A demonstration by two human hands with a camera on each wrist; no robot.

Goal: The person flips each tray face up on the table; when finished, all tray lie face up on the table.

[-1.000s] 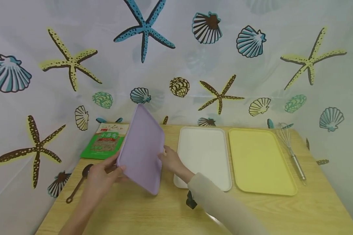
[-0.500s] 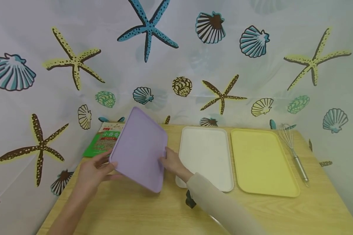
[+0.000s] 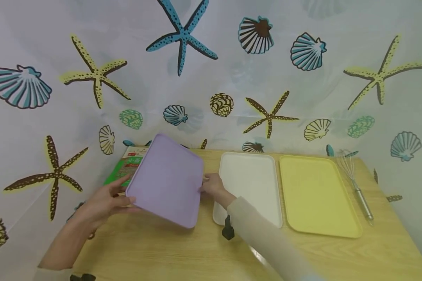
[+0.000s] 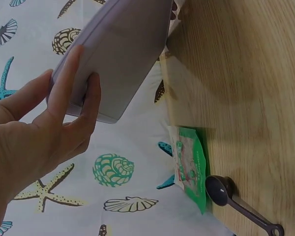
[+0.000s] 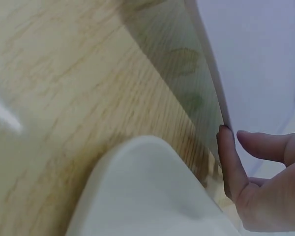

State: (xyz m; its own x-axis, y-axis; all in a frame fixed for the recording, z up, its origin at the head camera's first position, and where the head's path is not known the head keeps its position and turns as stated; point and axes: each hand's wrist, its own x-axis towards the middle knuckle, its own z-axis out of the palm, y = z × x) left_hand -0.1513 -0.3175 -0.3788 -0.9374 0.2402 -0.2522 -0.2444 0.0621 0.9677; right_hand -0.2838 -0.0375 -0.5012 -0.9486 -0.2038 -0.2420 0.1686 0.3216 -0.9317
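A purple tray (image 3: 168, 179) is held tilted above the left part of the table, its inner face turned toward the head camera. My left hand (image 3: 103, 203) grips its left edge, thumb at the rim and fingers spread against the underside, as the left wrist view shows. On the opposite edge, my right hand (image 3: 214, 185) pinches the rim between thumb and fingers. Whether the tray's lowest corner touches the table cannot be told. Behind the tray lies a green and white packet (image 4: 189, 164), partly hidden in the head view.
A white tray (image 3: 247, 183) lies flat right of the purple one, with a yellow tray (image 3: 320, 195) beside it. A whisk (image 3: 358, 191) lies at the far right. A dark long-handled spoon (image 4: 219, 191) lies near the packet. A patterned curtain (image 3: 211, 74) backs the wooden table (image 3: 154, 253).
The purple tray has swung from steeply upright to a flatter tilt, facing the head camera more. My left hand has moved left and slightly down with its edge; my right hand keeps its grip.
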